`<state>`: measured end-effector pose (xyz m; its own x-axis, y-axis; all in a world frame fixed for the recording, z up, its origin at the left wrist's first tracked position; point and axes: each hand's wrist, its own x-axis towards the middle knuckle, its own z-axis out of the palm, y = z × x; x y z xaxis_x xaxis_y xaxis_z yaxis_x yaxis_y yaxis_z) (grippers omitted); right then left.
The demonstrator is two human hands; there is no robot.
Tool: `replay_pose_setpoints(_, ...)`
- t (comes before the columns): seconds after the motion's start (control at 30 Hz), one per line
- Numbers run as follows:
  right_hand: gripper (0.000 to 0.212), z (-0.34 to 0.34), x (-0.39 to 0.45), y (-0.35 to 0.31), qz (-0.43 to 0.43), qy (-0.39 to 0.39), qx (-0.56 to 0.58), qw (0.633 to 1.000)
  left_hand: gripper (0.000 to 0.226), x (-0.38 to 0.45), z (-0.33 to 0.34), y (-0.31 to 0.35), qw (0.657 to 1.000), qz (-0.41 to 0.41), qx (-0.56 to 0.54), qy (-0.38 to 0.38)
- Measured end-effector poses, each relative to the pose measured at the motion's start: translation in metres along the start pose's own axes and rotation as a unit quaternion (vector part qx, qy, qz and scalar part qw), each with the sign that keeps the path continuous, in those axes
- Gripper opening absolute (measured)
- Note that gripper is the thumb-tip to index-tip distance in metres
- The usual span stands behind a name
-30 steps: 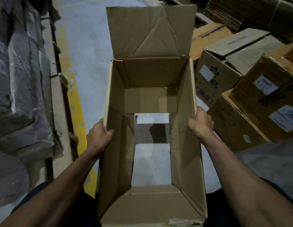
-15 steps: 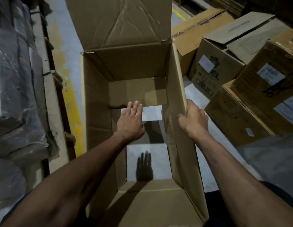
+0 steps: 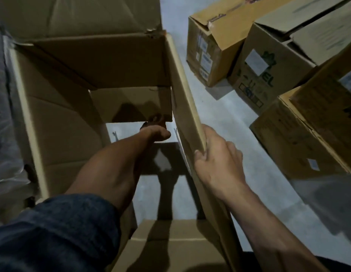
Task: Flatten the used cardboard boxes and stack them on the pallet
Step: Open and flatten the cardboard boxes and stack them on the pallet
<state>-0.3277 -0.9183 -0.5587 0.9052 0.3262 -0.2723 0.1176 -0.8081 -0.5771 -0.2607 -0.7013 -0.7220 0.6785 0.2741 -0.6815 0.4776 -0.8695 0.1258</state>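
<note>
A large brown cardboard box (image 3: 58, 122) stands open in front of me, its top flap up at the far side and the grey floor showing through its open bottom. My right hand (image 3: 215, 160) grips the upper edge of the box's right wall. My left hand (image 3: 156, 130) reaches deep inside and touches the lower edge of the far bottom flap (image 3: 131, 104); its fingers are partly hidden, so I cannot tell if they grip it. The near bottom flap (image 3: 170, 250) lies below my arms.
Several closed cardboard boxes (image 3: 272, 75) with white labels are piled on the floor to the right, the nearest (image 3: 300, 138) close to my right hand. Plastic-wrapped goods (image 3: 4, 124) line the left side. Grey concrete floor (image 3: 225, 114) runs between the box and the pile.
My left hand has moved from the box's left wall into the box and down to the far bottom flap. The view has dropped closer to the box. My right hand keeps its hold.
</note>
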Motion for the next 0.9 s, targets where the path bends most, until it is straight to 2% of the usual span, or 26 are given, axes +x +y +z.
replay_pose_setpoints(0.17, 0.057, 0.007, 0.009, -0.008, 0.03, -0.007, -0.006, 1.0, 0.063, -0.023, 0.003, 0.009, 1.0, 0.001, -0.017, -0.001)
replay_pose_setpoints(0.37, 0.047, -0.013, 0.007, -0.006, 0.066, 0.027, -0.002, 0.997, 0.058, -0.091, 0.009, 0.011, 0.99, 0.066, 0.103, 0.071)
replay_pose_setpoints(0.5, 0.044, -0.022, 0.003, -0.001, 0.082, 0.046, 0.01, 0.995, 0.066, -0.157, -0.015, 0.004, 0.945, 0.073, 0.211, 0.237)
replay_pose_setpoints(0.57, 0.04, -0.025, 0.001, 0.0, 0.084, 0.055, 0.029, 0.994, 0.074, -0.183, -0.027, -0.012, 0.912, 0.066, 0.219, 0.34)
replay_pose_setpoints(0.63, 0.036, -0.028, -0.003, 0.001, 0.084, 0.068, 0.043, 0.993, 0.086, -0.205, -0.037, -0.037, 0.878, 0.058, 0.159, 0.448)
replay_pose_setpoints(0.7, 0.037, -0.032, -0.005, 0.001, 0.088, 0.085, 0.06, 0.991, 0.099, -0.221, -0.045, -0.058, 0.872, 0.004, 0.064, 0.486)
replay_pose_setpoints(0.8, 0.04, -0.043, -0.007, -0.002, 0.098, 0.113, 0.087, 0.985, 0.105, -0.231, -0.056, -0.076, 0.894, -0.084, -0.147, 0.415)
replay_pose_setpoints(0.83, 0.04, -0.047, -0.007, -0.003, 0.099, 0.125, 0.089, 0.983, 0.103, -0.229, -0.056, -0.08, 0.9, -0.082, -0.203, 0.378)
replay_pose_setpoints(0.9, 0.04, -0.056, -0.005, -0.006, 0.104, 0.152, 0.093, 0.979, 0.092, -0.229, -0.051, -0.081, 0.916, -0.044, -0.224, 0.33)
